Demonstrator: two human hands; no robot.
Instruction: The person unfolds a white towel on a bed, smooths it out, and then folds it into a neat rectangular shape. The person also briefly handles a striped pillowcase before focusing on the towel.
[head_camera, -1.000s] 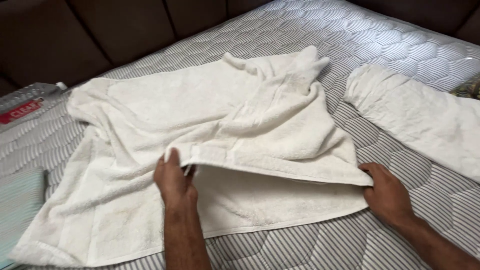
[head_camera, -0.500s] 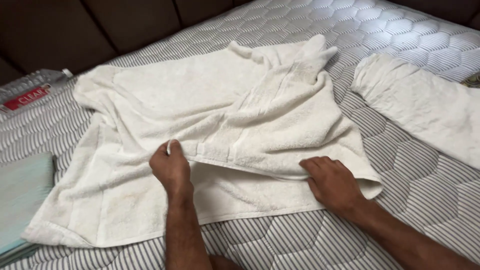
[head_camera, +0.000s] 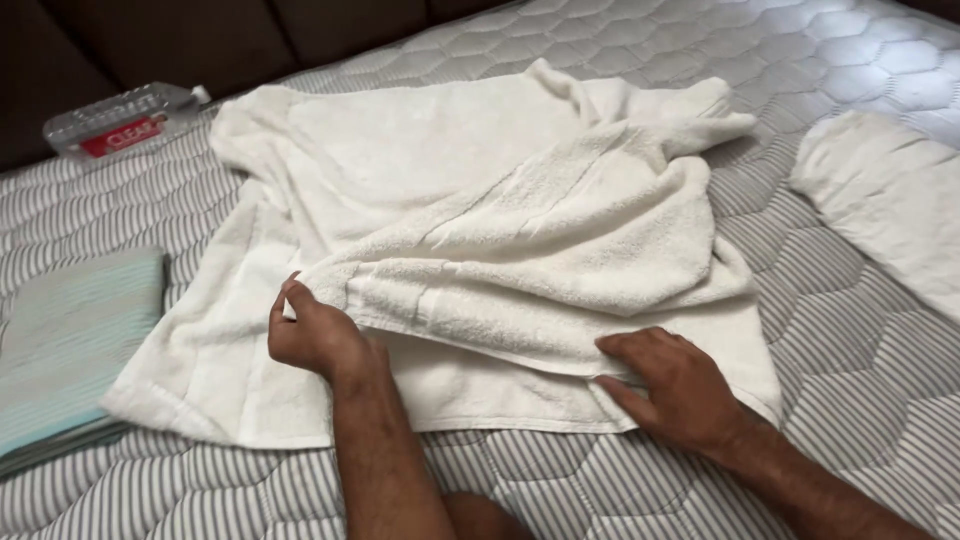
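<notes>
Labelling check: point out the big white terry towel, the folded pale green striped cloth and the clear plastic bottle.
big white terry towel (head_camera: 520, 215), head view, folded-over upper layer.
folded pale green striped cloth (head_camera: 70, 345), head view, middle of top face.
clear plastic bottle (head_camera: 120, 122), head view, its side.

1 head-worn view, angled down from above, close over the mattress (head_camera: 600, 500), facing the dark headboard (head_camera: 200, 40)

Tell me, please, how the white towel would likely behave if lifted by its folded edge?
The white towel would probably droop limply: it already lies in soft wrinkles. Its thick, nubby pile suggests it grips the left hand rather than slipping.
</notes>
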